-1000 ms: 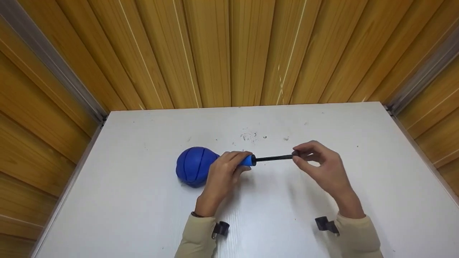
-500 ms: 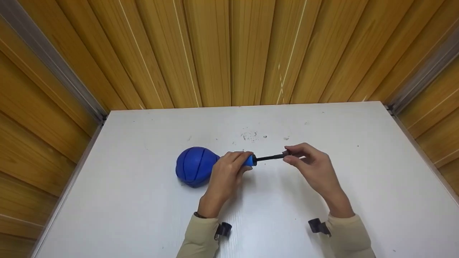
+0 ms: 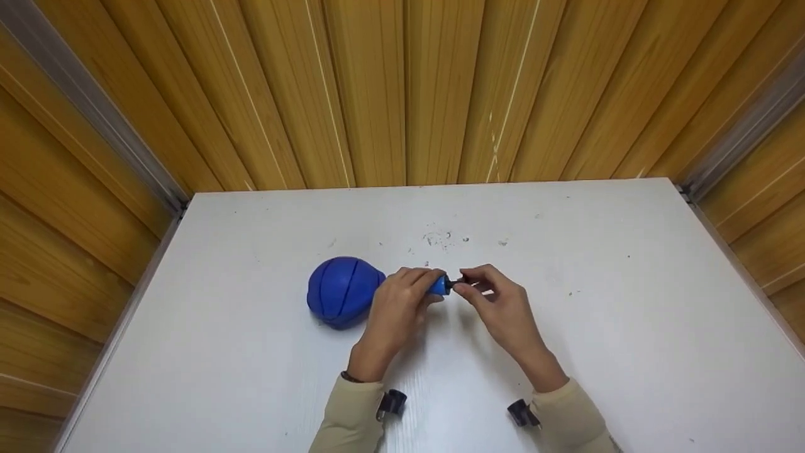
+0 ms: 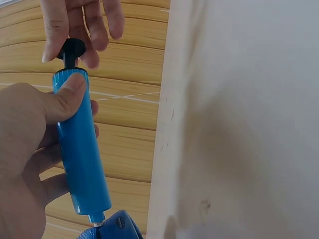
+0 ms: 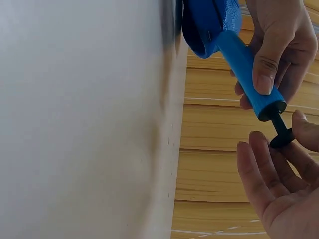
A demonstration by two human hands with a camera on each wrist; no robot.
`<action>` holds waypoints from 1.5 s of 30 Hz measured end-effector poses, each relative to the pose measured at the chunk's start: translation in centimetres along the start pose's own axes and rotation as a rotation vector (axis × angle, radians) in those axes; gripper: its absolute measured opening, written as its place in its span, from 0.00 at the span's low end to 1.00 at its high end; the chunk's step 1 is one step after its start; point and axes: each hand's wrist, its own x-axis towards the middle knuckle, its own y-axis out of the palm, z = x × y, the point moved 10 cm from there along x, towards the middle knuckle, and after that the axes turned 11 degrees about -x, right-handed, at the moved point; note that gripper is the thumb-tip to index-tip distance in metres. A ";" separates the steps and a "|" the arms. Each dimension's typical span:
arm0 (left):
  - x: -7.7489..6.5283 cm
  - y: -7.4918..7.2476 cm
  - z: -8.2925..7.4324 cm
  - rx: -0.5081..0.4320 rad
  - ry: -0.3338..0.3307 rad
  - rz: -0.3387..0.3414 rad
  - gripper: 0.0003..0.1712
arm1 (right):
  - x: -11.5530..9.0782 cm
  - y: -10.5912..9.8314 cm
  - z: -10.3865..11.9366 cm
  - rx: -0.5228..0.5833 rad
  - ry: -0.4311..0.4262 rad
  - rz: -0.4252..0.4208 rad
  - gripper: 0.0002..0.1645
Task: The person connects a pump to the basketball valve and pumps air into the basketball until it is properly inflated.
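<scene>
A partly deflated blue basketball (image 3: 343,292) sits on the white table, its side dented. My left hand (image 3: 393,308) grips the blue barrel of a hand pump (image 4: 84,154), thumb near the black-capped end. In the left wrist view the pump's narrow tip meets the ball (image 4: 119,226) through a short metal needle. Thumb and fingers of my right hand (image 3: 503,311) pinch the black plunger handle (image 5: 282,139). Only a short length of plunger rod shows between handle and barrel. In the head view my left hand hides most of the barrel.
The white table (image 3: 207,352) bears dark scuff marks (image 3: 438,239) toward its back. Wood-patterned panels (image 3: 434,94) rise behind it and at both sides. Black wrist mounts (image 3: 393,402) sit by both beige sleeves (image 3: 349,418).
My right hand has moved left with the plunger handle, sliding the rod into the barrel until little of it shows. My left hand and the ball have hardly moved.
</scene>
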 end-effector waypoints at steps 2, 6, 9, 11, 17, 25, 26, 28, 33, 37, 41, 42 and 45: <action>0.0 -0.1 0.2 -0.029 -0.006 -0.003 0.19 | 0.1 -0.2 -0.3 0.035 0.020 0.018 0.13; 0.0 -0.3 0.4 -0.082 -0.014 -0.001 0.19 | 0.2 -1.1 -0.1 0.048 0.002 0.051 0.13; 0.0 -0.4 0.5 -0.104 -0.016 -0.014 0.19 | 0.3 -2.4 0.4 0.008 -0.051 0.043 0.13; 0.0 -0.6 0.6 -0.112 -0.016 -0.029 0.19 | 0.4 -3.7 0.7 -0.019 -0.084 0.018 0.13; 0.0 -1.0 0.7 -0.123 -0.013 -0.064 0.19 | 0.3 -8.2 1.4 -0.051 -0.105 -0.076 0.13; -0.1 -1.3 0.7 -0.142 -0.005 -0.086 0.20 | 0.1 -9.4 1.0 0.005 -0.050 -0.008 0.16; -0.1 -1.3 0.7 -0.141 -0.003 -0.085 0.20 | 0.2 -9.1 0.9 0.015 -0.043 -0.004 0.16; -0.1 -1.3 0.5 -0.136 0.001 -0.083 0.20 | 0.3 -8.5 0.7 0.037 -0.031 -0.001 0.16; 0.1 -0.9 0.3 -0.103 -0.010 -0.062 0.20 | 0.6 -5.8 0.2 0.089 -0.008 0.003 0.13; 0.0 -0.5 0.3 -0.048 -0.011 -0.039 0.21 | 0.6 -2.9 -0.8 0.144 0.027 -0.001 0.12; -0.1 -0.2 0.1 -0.005 0.007 -0.016 0.20 | 0.3 -0.4 -1.4 0.183 0.050 0.008 0.13; -0.1 -0.2 0.1 -0.004 0.008 -0.009 0.20 | 0.3 -0.1 -1.4 0.187 0.051 0.011 0.13; 0.0 -0.1 0.2 -0.025 0.002 0.006 0.20 | 0.2 0.4 -1.2 0.194 0.046 0.021 0.14</action>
